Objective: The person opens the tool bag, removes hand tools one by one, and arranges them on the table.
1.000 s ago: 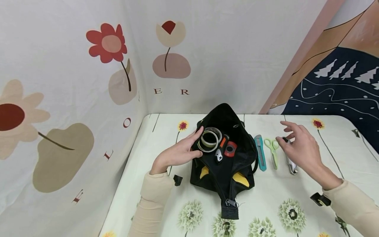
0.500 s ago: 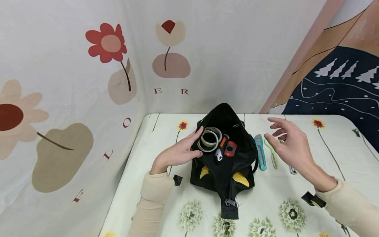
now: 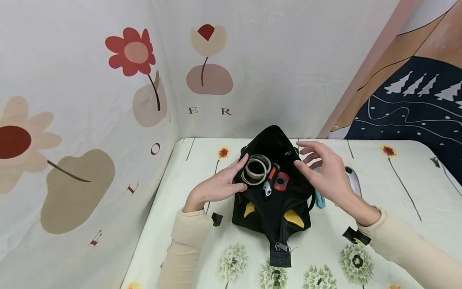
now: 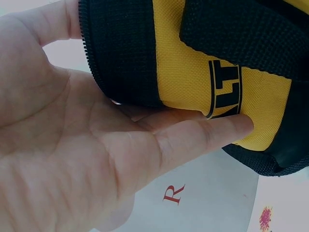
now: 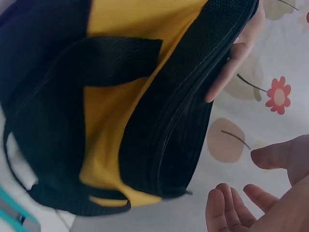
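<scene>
A black and yellow tool bag [image 3: 267,218] stands unzipped with its mouth gaping. My left hand [image 3: 218,186] holds its left rim, the thumb inside and the fingers against the yellow outer side [image 4: 183,82]. Two tape rolls [image 3: 267,164], an orange and black handled tool [image 3: 272,176] and a red piece with a dark round centre [image 3: 281,182] show inside the bag. My right hand [image 3: 326,172] hovers beside the right rim, fingers loosely bent and apart; nothing is in it in the right wrist view, where the palm [image 5: 285,208] shows bare.
Right of the bag lies a teal box cutter [image 3: 320,199], partly covered by my right hand. A silver tool [image 3: 353,180] shows behind the right wrist. The zipper end [image 3: 280,255] of the bag points toward me. A printed cloth wall [image 3: 274,80] rises behind the table.
My right hand has moved left, from above the scissors and silver tool to the bag's right rim. It now hides the green scissors. My left hand has stayed on the bag.
</scene>
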`<state>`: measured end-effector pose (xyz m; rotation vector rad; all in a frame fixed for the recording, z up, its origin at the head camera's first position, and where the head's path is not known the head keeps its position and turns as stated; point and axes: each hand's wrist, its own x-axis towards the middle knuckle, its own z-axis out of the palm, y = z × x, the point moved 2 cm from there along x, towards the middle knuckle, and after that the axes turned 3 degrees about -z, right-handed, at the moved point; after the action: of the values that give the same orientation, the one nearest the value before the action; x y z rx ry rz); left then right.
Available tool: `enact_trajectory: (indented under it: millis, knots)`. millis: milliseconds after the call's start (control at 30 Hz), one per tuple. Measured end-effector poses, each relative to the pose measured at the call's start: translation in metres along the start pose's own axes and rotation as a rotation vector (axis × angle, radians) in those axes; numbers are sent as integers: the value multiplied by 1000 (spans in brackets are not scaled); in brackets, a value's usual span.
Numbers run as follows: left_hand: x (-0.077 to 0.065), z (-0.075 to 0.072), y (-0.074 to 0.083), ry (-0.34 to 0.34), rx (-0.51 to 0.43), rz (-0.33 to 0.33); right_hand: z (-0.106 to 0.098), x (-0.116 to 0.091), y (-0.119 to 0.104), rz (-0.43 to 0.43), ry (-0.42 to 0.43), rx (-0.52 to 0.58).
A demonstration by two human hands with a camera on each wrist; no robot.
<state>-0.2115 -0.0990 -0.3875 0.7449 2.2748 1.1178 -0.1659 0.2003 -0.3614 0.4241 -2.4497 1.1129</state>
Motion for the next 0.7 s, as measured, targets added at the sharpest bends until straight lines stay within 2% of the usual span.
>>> enact_trajectory:
  millis: [300, 700]
  knots:
    - [-2, 0, 2, 1, -15, -7, 19, 12, -7, 143, -140, 130]
    - [-1, -1, 2, 3, -6, -8, 46, 22, -1, 166, -210, 161]
